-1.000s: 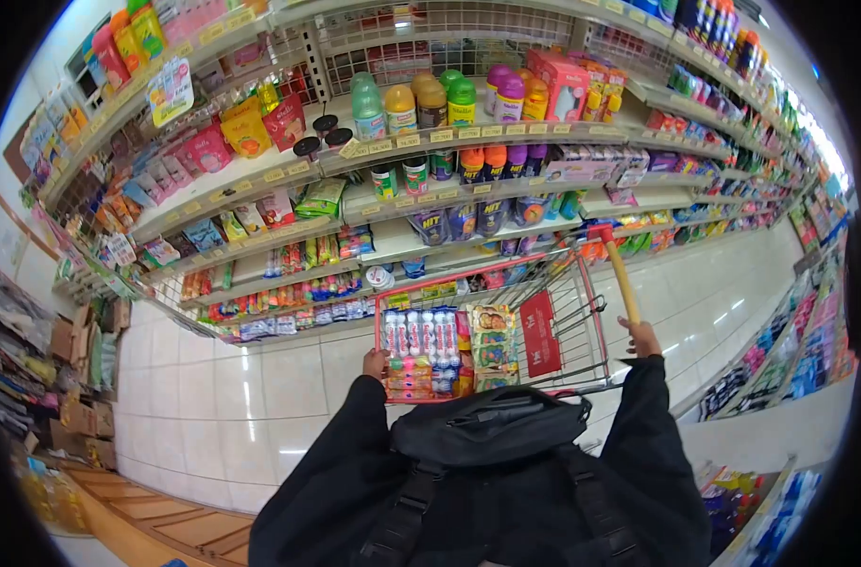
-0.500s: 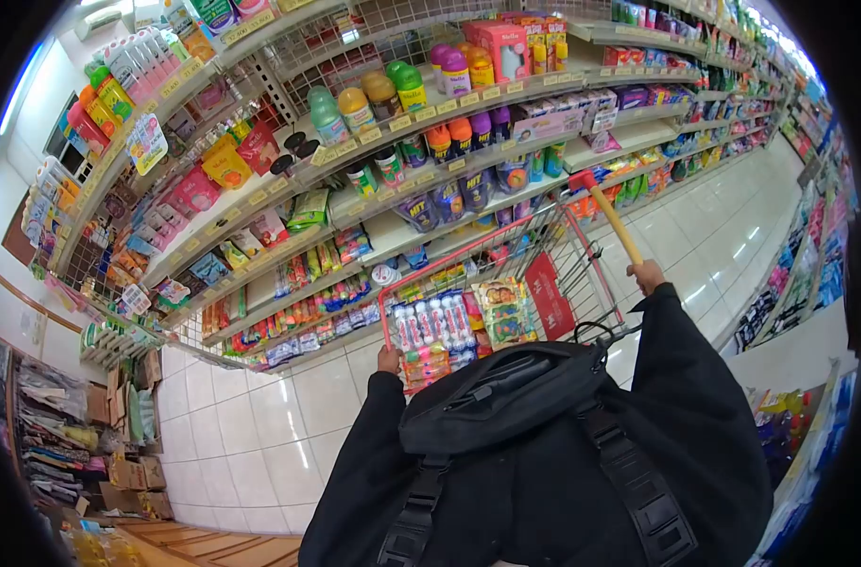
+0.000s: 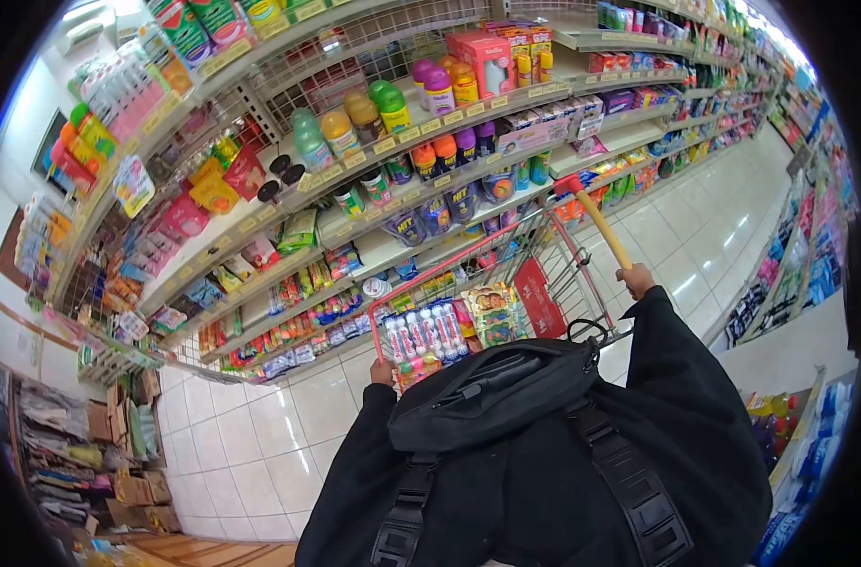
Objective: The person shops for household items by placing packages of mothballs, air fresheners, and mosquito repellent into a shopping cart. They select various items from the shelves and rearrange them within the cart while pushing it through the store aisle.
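A shopping cart with red-edged wire sides stands in front of me, turned sideways. My right hand is closed around its yellow handle bar, which ends in a red cap. At the cart's left end, my left hand is wrapped on the red rim. Inside the basket lie a pack of white bottles and a green-and-yellow printed pack. A black bag strapped to my chest hides the near part of the basket.
Long shelves of air fresheners, sprays and packets curve along the cart's far side. White floor tiles run to the left and up the aisle on the right. Cardboard boxes sit at lower left, more stocked shelves at right.
The cart, with both hands on it, has shifted slightly left in view. The shelves have also slid a little left and down at the left side. Both grips stay the same.
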Demonstrator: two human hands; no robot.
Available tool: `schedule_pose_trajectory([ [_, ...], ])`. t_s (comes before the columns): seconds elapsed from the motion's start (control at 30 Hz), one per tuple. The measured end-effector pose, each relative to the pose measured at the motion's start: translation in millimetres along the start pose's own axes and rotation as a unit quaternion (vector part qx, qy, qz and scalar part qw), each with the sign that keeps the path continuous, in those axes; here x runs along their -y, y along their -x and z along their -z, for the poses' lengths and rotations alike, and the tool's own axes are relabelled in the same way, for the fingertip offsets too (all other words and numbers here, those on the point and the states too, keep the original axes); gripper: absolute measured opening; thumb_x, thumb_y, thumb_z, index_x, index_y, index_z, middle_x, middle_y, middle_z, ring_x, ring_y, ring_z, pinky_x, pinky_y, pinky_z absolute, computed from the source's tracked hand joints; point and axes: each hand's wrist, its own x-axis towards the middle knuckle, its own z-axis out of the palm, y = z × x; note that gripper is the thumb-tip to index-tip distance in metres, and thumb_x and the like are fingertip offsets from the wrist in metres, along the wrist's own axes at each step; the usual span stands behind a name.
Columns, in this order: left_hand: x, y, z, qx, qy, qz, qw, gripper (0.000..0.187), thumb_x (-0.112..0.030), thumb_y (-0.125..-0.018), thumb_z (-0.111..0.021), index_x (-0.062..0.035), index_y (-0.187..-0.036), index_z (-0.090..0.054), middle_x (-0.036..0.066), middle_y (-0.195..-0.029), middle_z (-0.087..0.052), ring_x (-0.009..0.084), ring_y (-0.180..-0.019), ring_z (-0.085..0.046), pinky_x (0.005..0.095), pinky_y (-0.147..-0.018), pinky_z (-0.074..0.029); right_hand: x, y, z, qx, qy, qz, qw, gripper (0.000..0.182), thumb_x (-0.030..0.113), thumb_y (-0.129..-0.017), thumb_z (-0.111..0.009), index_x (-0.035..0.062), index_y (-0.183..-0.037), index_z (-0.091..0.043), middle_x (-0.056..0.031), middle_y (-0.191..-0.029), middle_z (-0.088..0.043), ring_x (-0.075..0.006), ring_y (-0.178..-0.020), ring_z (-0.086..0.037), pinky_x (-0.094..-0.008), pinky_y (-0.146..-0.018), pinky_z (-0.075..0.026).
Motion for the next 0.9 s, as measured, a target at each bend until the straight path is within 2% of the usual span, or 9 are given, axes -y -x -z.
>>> schedule_pose_trajectory([
  [0.1,8.4,-1.0,0.9,0.0,0.023,0.023,0.999,0.008,-0.011,-0.078,-0.051,-0.0087,-0.085,-0.051,0.004,-0.058,-0.039,0.0165,-0.037,-0.034,0.0343,-0.033,-0.027,-2.1,1.4,0.0,-0.009,0.011,-0.002,1.0,0.024,0.022,-0.071,-0.069,-0.0009,-0.072,-0.062,-0.005,-0.05,-0.049,-0.0179,-0.039,-0.047,-0.0355,-0.037,-0.037],
  [0.17,3.0,9.3,1.4,0.012,-0.011,0.031,0.999,0.006,-0.01,-0.078,-0.05,-0.0093,-0.084,-0.051,0.002,-0.06,-0.037,0.0151,-0.039,-0.031,0.0321,-0.033,-0.026,-2.5,-0.8,-2.7,-0.002,0.014,0.016,1.0,0.026,0.025,-0.072,-0.069,-0.0006,-0.072,-0.062,-0.0043,-0.051,-0.049,-0.017,-0.039,-0.046,-0.0358,-0.037,-0.037],
  [0.4,7.0,5.1,-8.9,-0.006,0.04,0.073,0.997,0.006,-0.009,-0.077,-0.052,-0.0102,-0.083,-0.05,0.0,-0.062,-0.035,0.0118,-0.042,-0.031,0.0286,-0.035,-0.025,13.9,-14.2,-13.4,0.014,0.011,0.005,1.0,0.02,0.022,-0.07,-0.065,0.0028,-0.072,-0.06,-0.0025,-0.05,-0.045,-0.0147,-0.038,-0.042,-0.0338,-0.036,-0.034],
  [0.67,3.6,0.5,-28.6,-0.001,0.049,0.051,0.998,0.006,-0.008,-0.078,-0.05,-0.0118,-0.083,-0.049,-0.001,-0.063,-0.038,0.0102,-0.045,-0.033,0.0265,-0.036,-0.028,15.6,-30.1,-6.9,0.017,0.008,-0.005,1.0,0.018,0.02,-0.071,-0.065,0.0033,-0.073,-0.058,-0.0008,-0.051,-0.042,-0.0136,-0.038,-0.039,-0.0324,-0.035,-0.031],
  [0.7,3.7,-3.8,-34.3,-0.01,0.055,0.068,0.996,0.007,-0.008,-0.077,-0.051,-0.0126,-0.083,-0.049,-0.002,-0.064,-0.038,0.0096,-0.045,-0.033,0.0259,-0.036,-0.027,13.5,-37.6,-4.9,0.022,0.001,-0.003,1.0,0.018,0.02,-0.071,-0.065,0.0033,-0.073,-0.058,-0.0009,-0.051,-0.043,-0.0135,-0.038,-0.039,-0.0323,-0.035,-0.031],
  [0.8,2.9,-12.2,-49.5,-0.032,0.089,0.046,0.994,0.011,-0.006,-0.074,-0.055,-0.015,-0.08,-0.052,-0.002,-0.062,-0.039,0.0106,-0.045,-0.033,0.0272,-0.036,-0.022,13.7,-57.8,1.2,0.03,-0.003,-0.004,1.0,0.019,0.021,-0.071,-0.065,0.0031,-0.074,-0.058,-0.0008,-0.051,-0.044,-0.0134,-0.038,-0.04,-0.0323,-0.035,-0.031],
  [0.9,-0.4,-14.1,-64.1,-0.036,0.073,0.056,0.995,0.009,-0.007,-0.073,-0.055,-0.0144,-0.078,-0.052,-0.003,-0.059,-0.039,0.0096,-0.044,-0.034,0.0267,-0.035,-0.023,19.2,-67.0,10.4,0.017,0.024,-0.021,0.999,0.02,0.022,-0.072,-0.065,0.0031,-0.075,-0.059,-0.001,-0.052,-0.045,-0.0134,-0.039,-0.042,-0.0322,-0.036,-0.034],
])
